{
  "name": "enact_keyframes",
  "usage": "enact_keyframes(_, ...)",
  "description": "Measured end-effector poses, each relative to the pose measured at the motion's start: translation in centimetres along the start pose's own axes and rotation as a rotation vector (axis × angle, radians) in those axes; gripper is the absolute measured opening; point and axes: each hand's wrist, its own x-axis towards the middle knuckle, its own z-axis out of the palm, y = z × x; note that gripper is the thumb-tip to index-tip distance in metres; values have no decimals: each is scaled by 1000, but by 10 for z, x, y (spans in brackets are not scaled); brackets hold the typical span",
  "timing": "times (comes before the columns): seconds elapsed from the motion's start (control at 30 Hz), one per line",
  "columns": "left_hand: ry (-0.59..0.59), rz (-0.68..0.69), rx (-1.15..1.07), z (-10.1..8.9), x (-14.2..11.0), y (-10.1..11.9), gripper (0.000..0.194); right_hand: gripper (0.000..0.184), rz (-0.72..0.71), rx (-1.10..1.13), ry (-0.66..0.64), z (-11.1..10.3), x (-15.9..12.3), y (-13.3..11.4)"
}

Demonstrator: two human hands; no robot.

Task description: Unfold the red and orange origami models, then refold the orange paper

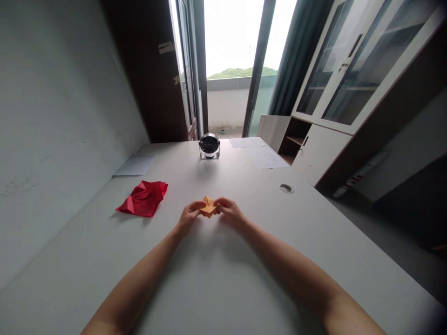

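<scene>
A small piece of folded orange paper (208,208) is held up between my two hands near the middle of the white table (223,279). My left hand (190,214) pinches its left corner, thumb on the near face. On the opposite side, my right hand (228,210) grips the right corner between thumb and fingers. Creases run across the paper, and a pointed flap stands at its top. Its underside and some of my fingertips are hidden. To the left of my hands lies a crumpled red sheet (151,199), apart from them.
A round black device on a silver stand (209,147) sits at the table's far end. White papers (267,157) lie at the far right, and another sheet (135,164) by the left wall. A round cable hole (286,188) pierces the tabletop at right. Cabinets (324,149) stand beyond.
</scene>
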Motion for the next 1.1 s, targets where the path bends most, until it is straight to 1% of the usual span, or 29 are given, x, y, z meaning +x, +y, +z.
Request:
enact_keyframes(0.13, -11, -7, -6, -1, 0, 0, 38, 29, -26, -45, 32, 3, -2, 5)
enact_keyframes(0.27, -4, -8, 17, -2, 0, 0, 43, 35, -50, -142, 19, 6, -6, 3)
enact_keyframes(0.43, -52, 8, 88, 1, -3, 4, 44, 36, -77, -246, 54, 6, -7, -1)
enact_keyframes(0.53, -38, 13, 136, 0, -2, 3, 42, 40, -61, -287, 73, 5, -6, 1)
enact_keyframes(0.67, -8, 44, 172, -1, 1, -2, 40, 39, -66, -304, 70, 4, -5, 6)
enact_keyframes(0.83, 30, 79, 182, -1, 3, -8, 37, 34, -102, -265, 83, 5, -3, 9)
enact_keyframes(0.93, 8, 65, 145, 0, 3, -8, 39, 37, -87, -246, 45, 4, -3, 8)
enact_keyframes(1.0, -18, 41, 131, 0, 2, -7, 46, 39, -95, -267, 39, 4, -3, 7)
enact_keyframes(1.03, -28, 32, 135, 1, 1, -6, 49, 38, -103, -286, 41, 4, -4, 5)
enact_keyframes(1.1, -51, 31, 161, 2, 0, -5, 48, 33, -119, -324, 42, 4, -4, 2)
